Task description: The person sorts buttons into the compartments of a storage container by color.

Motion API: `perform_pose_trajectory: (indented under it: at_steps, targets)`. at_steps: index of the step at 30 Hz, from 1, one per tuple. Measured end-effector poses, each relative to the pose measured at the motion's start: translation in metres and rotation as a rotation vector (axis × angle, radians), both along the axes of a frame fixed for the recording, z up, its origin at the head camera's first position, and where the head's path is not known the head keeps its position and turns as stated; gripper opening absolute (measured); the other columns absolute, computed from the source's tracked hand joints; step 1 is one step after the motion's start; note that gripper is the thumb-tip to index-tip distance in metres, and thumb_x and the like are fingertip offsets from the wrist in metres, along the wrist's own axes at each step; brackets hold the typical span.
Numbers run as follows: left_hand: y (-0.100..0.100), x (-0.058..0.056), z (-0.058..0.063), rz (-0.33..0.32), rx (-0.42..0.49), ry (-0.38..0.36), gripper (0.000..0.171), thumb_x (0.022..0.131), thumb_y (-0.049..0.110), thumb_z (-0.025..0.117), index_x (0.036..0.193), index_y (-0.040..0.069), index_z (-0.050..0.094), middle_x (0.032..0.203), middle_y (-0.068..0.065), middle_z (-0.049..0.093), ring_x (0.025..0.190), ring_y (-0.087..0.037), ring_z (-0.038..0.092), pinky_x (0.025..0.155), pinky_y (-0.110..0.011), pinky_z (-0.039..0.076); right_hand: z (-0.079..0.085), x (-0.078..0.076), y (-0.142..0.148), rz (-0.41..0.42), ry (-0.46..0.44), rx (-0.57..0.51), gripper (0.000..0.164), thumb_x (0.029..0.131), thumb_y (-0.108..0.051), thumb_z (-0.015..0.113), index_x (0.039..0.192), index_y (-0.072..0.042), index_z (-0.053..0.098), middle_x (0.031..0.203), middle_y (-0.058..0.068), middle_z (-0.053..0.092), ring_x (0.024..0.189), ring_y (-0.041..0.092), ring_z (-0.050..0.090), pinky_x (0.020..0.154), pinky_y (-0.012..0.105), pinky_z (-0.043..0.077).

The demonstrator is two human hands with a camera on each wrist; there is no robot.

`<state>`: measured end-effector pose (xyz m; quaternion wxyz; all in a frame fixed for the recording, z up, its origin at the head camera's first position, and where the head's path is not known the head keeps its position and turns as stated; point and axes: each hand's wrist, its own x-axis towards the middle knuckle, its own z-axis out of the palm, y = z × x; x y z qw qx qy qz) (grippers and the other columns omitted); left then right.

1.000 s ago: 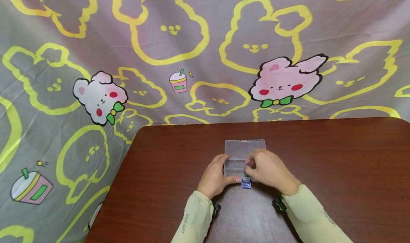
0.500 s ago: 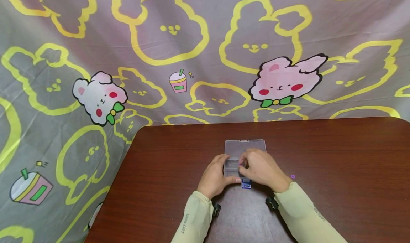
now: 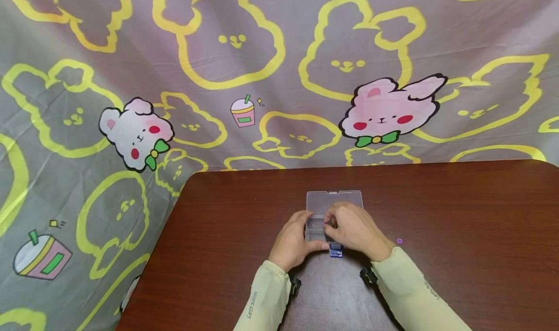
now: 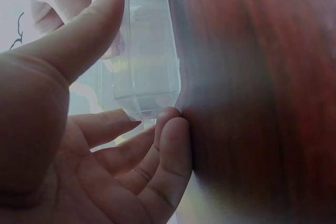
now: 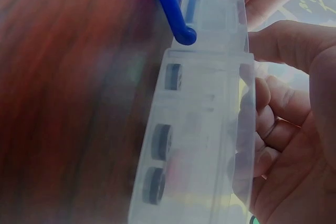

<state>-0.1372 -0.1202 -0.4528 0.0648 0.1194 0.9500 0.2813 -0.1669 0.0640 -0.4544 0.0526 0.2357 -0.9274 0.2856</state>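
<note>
A clear plastic compartment box [image 3: 315,235] stands on the table with its lid [image 3: 320,202] raised at the back and a blue latch [image 3: 336,251] at its front. My left hand [image 3: 291,239] grips the box's left end, thumb along the front edge and fingers at the far side. Over the compartments, my right hand [image 3: 355,226] pinches a small purple piece [image 3: 325,223], mostly hidden by the fingertips. Through the wall, the right wrist view shows several dark round pieces [image 5: 161,142] inside the box.
A small purple ring [image 3: 399,241] lies on the brown table [image 3: 471,243] right of my right wrist. A patterned cloth [image 3: 279,141] hangs behind the table and along its left side.
My right hand has shifted left over the box with the purple piece, uncovering the purple ring on the table. The left hand and the box have stayed in place.
</note>
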Motion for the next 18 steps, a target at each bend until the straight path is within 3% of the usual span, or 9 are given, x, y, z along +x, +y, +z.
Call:
perform_pose_trajectory:
  at_steps: [18]
  targets:
    - [0.0, 0.0003, -0.0004, -0.004, 0.001, -0.001, 0.087, 0.078, 0.047, 0.084, 0.146, 0.005, 0.05, 0.149, -0.011, 0.049, 0.133, -0.03, 0.051, 0.107, -0.044, 0.045, -0.0005, 0.0, 0.0019, 0.0, 0.013, 0.005, 0.008, 0.079, -0.017, 0.079, 0.08, -0.015, 0.072, 0.071, -0.009, 0.053, 0.065, 0.007, 0.048, 0.057, 0.026, 0.044]
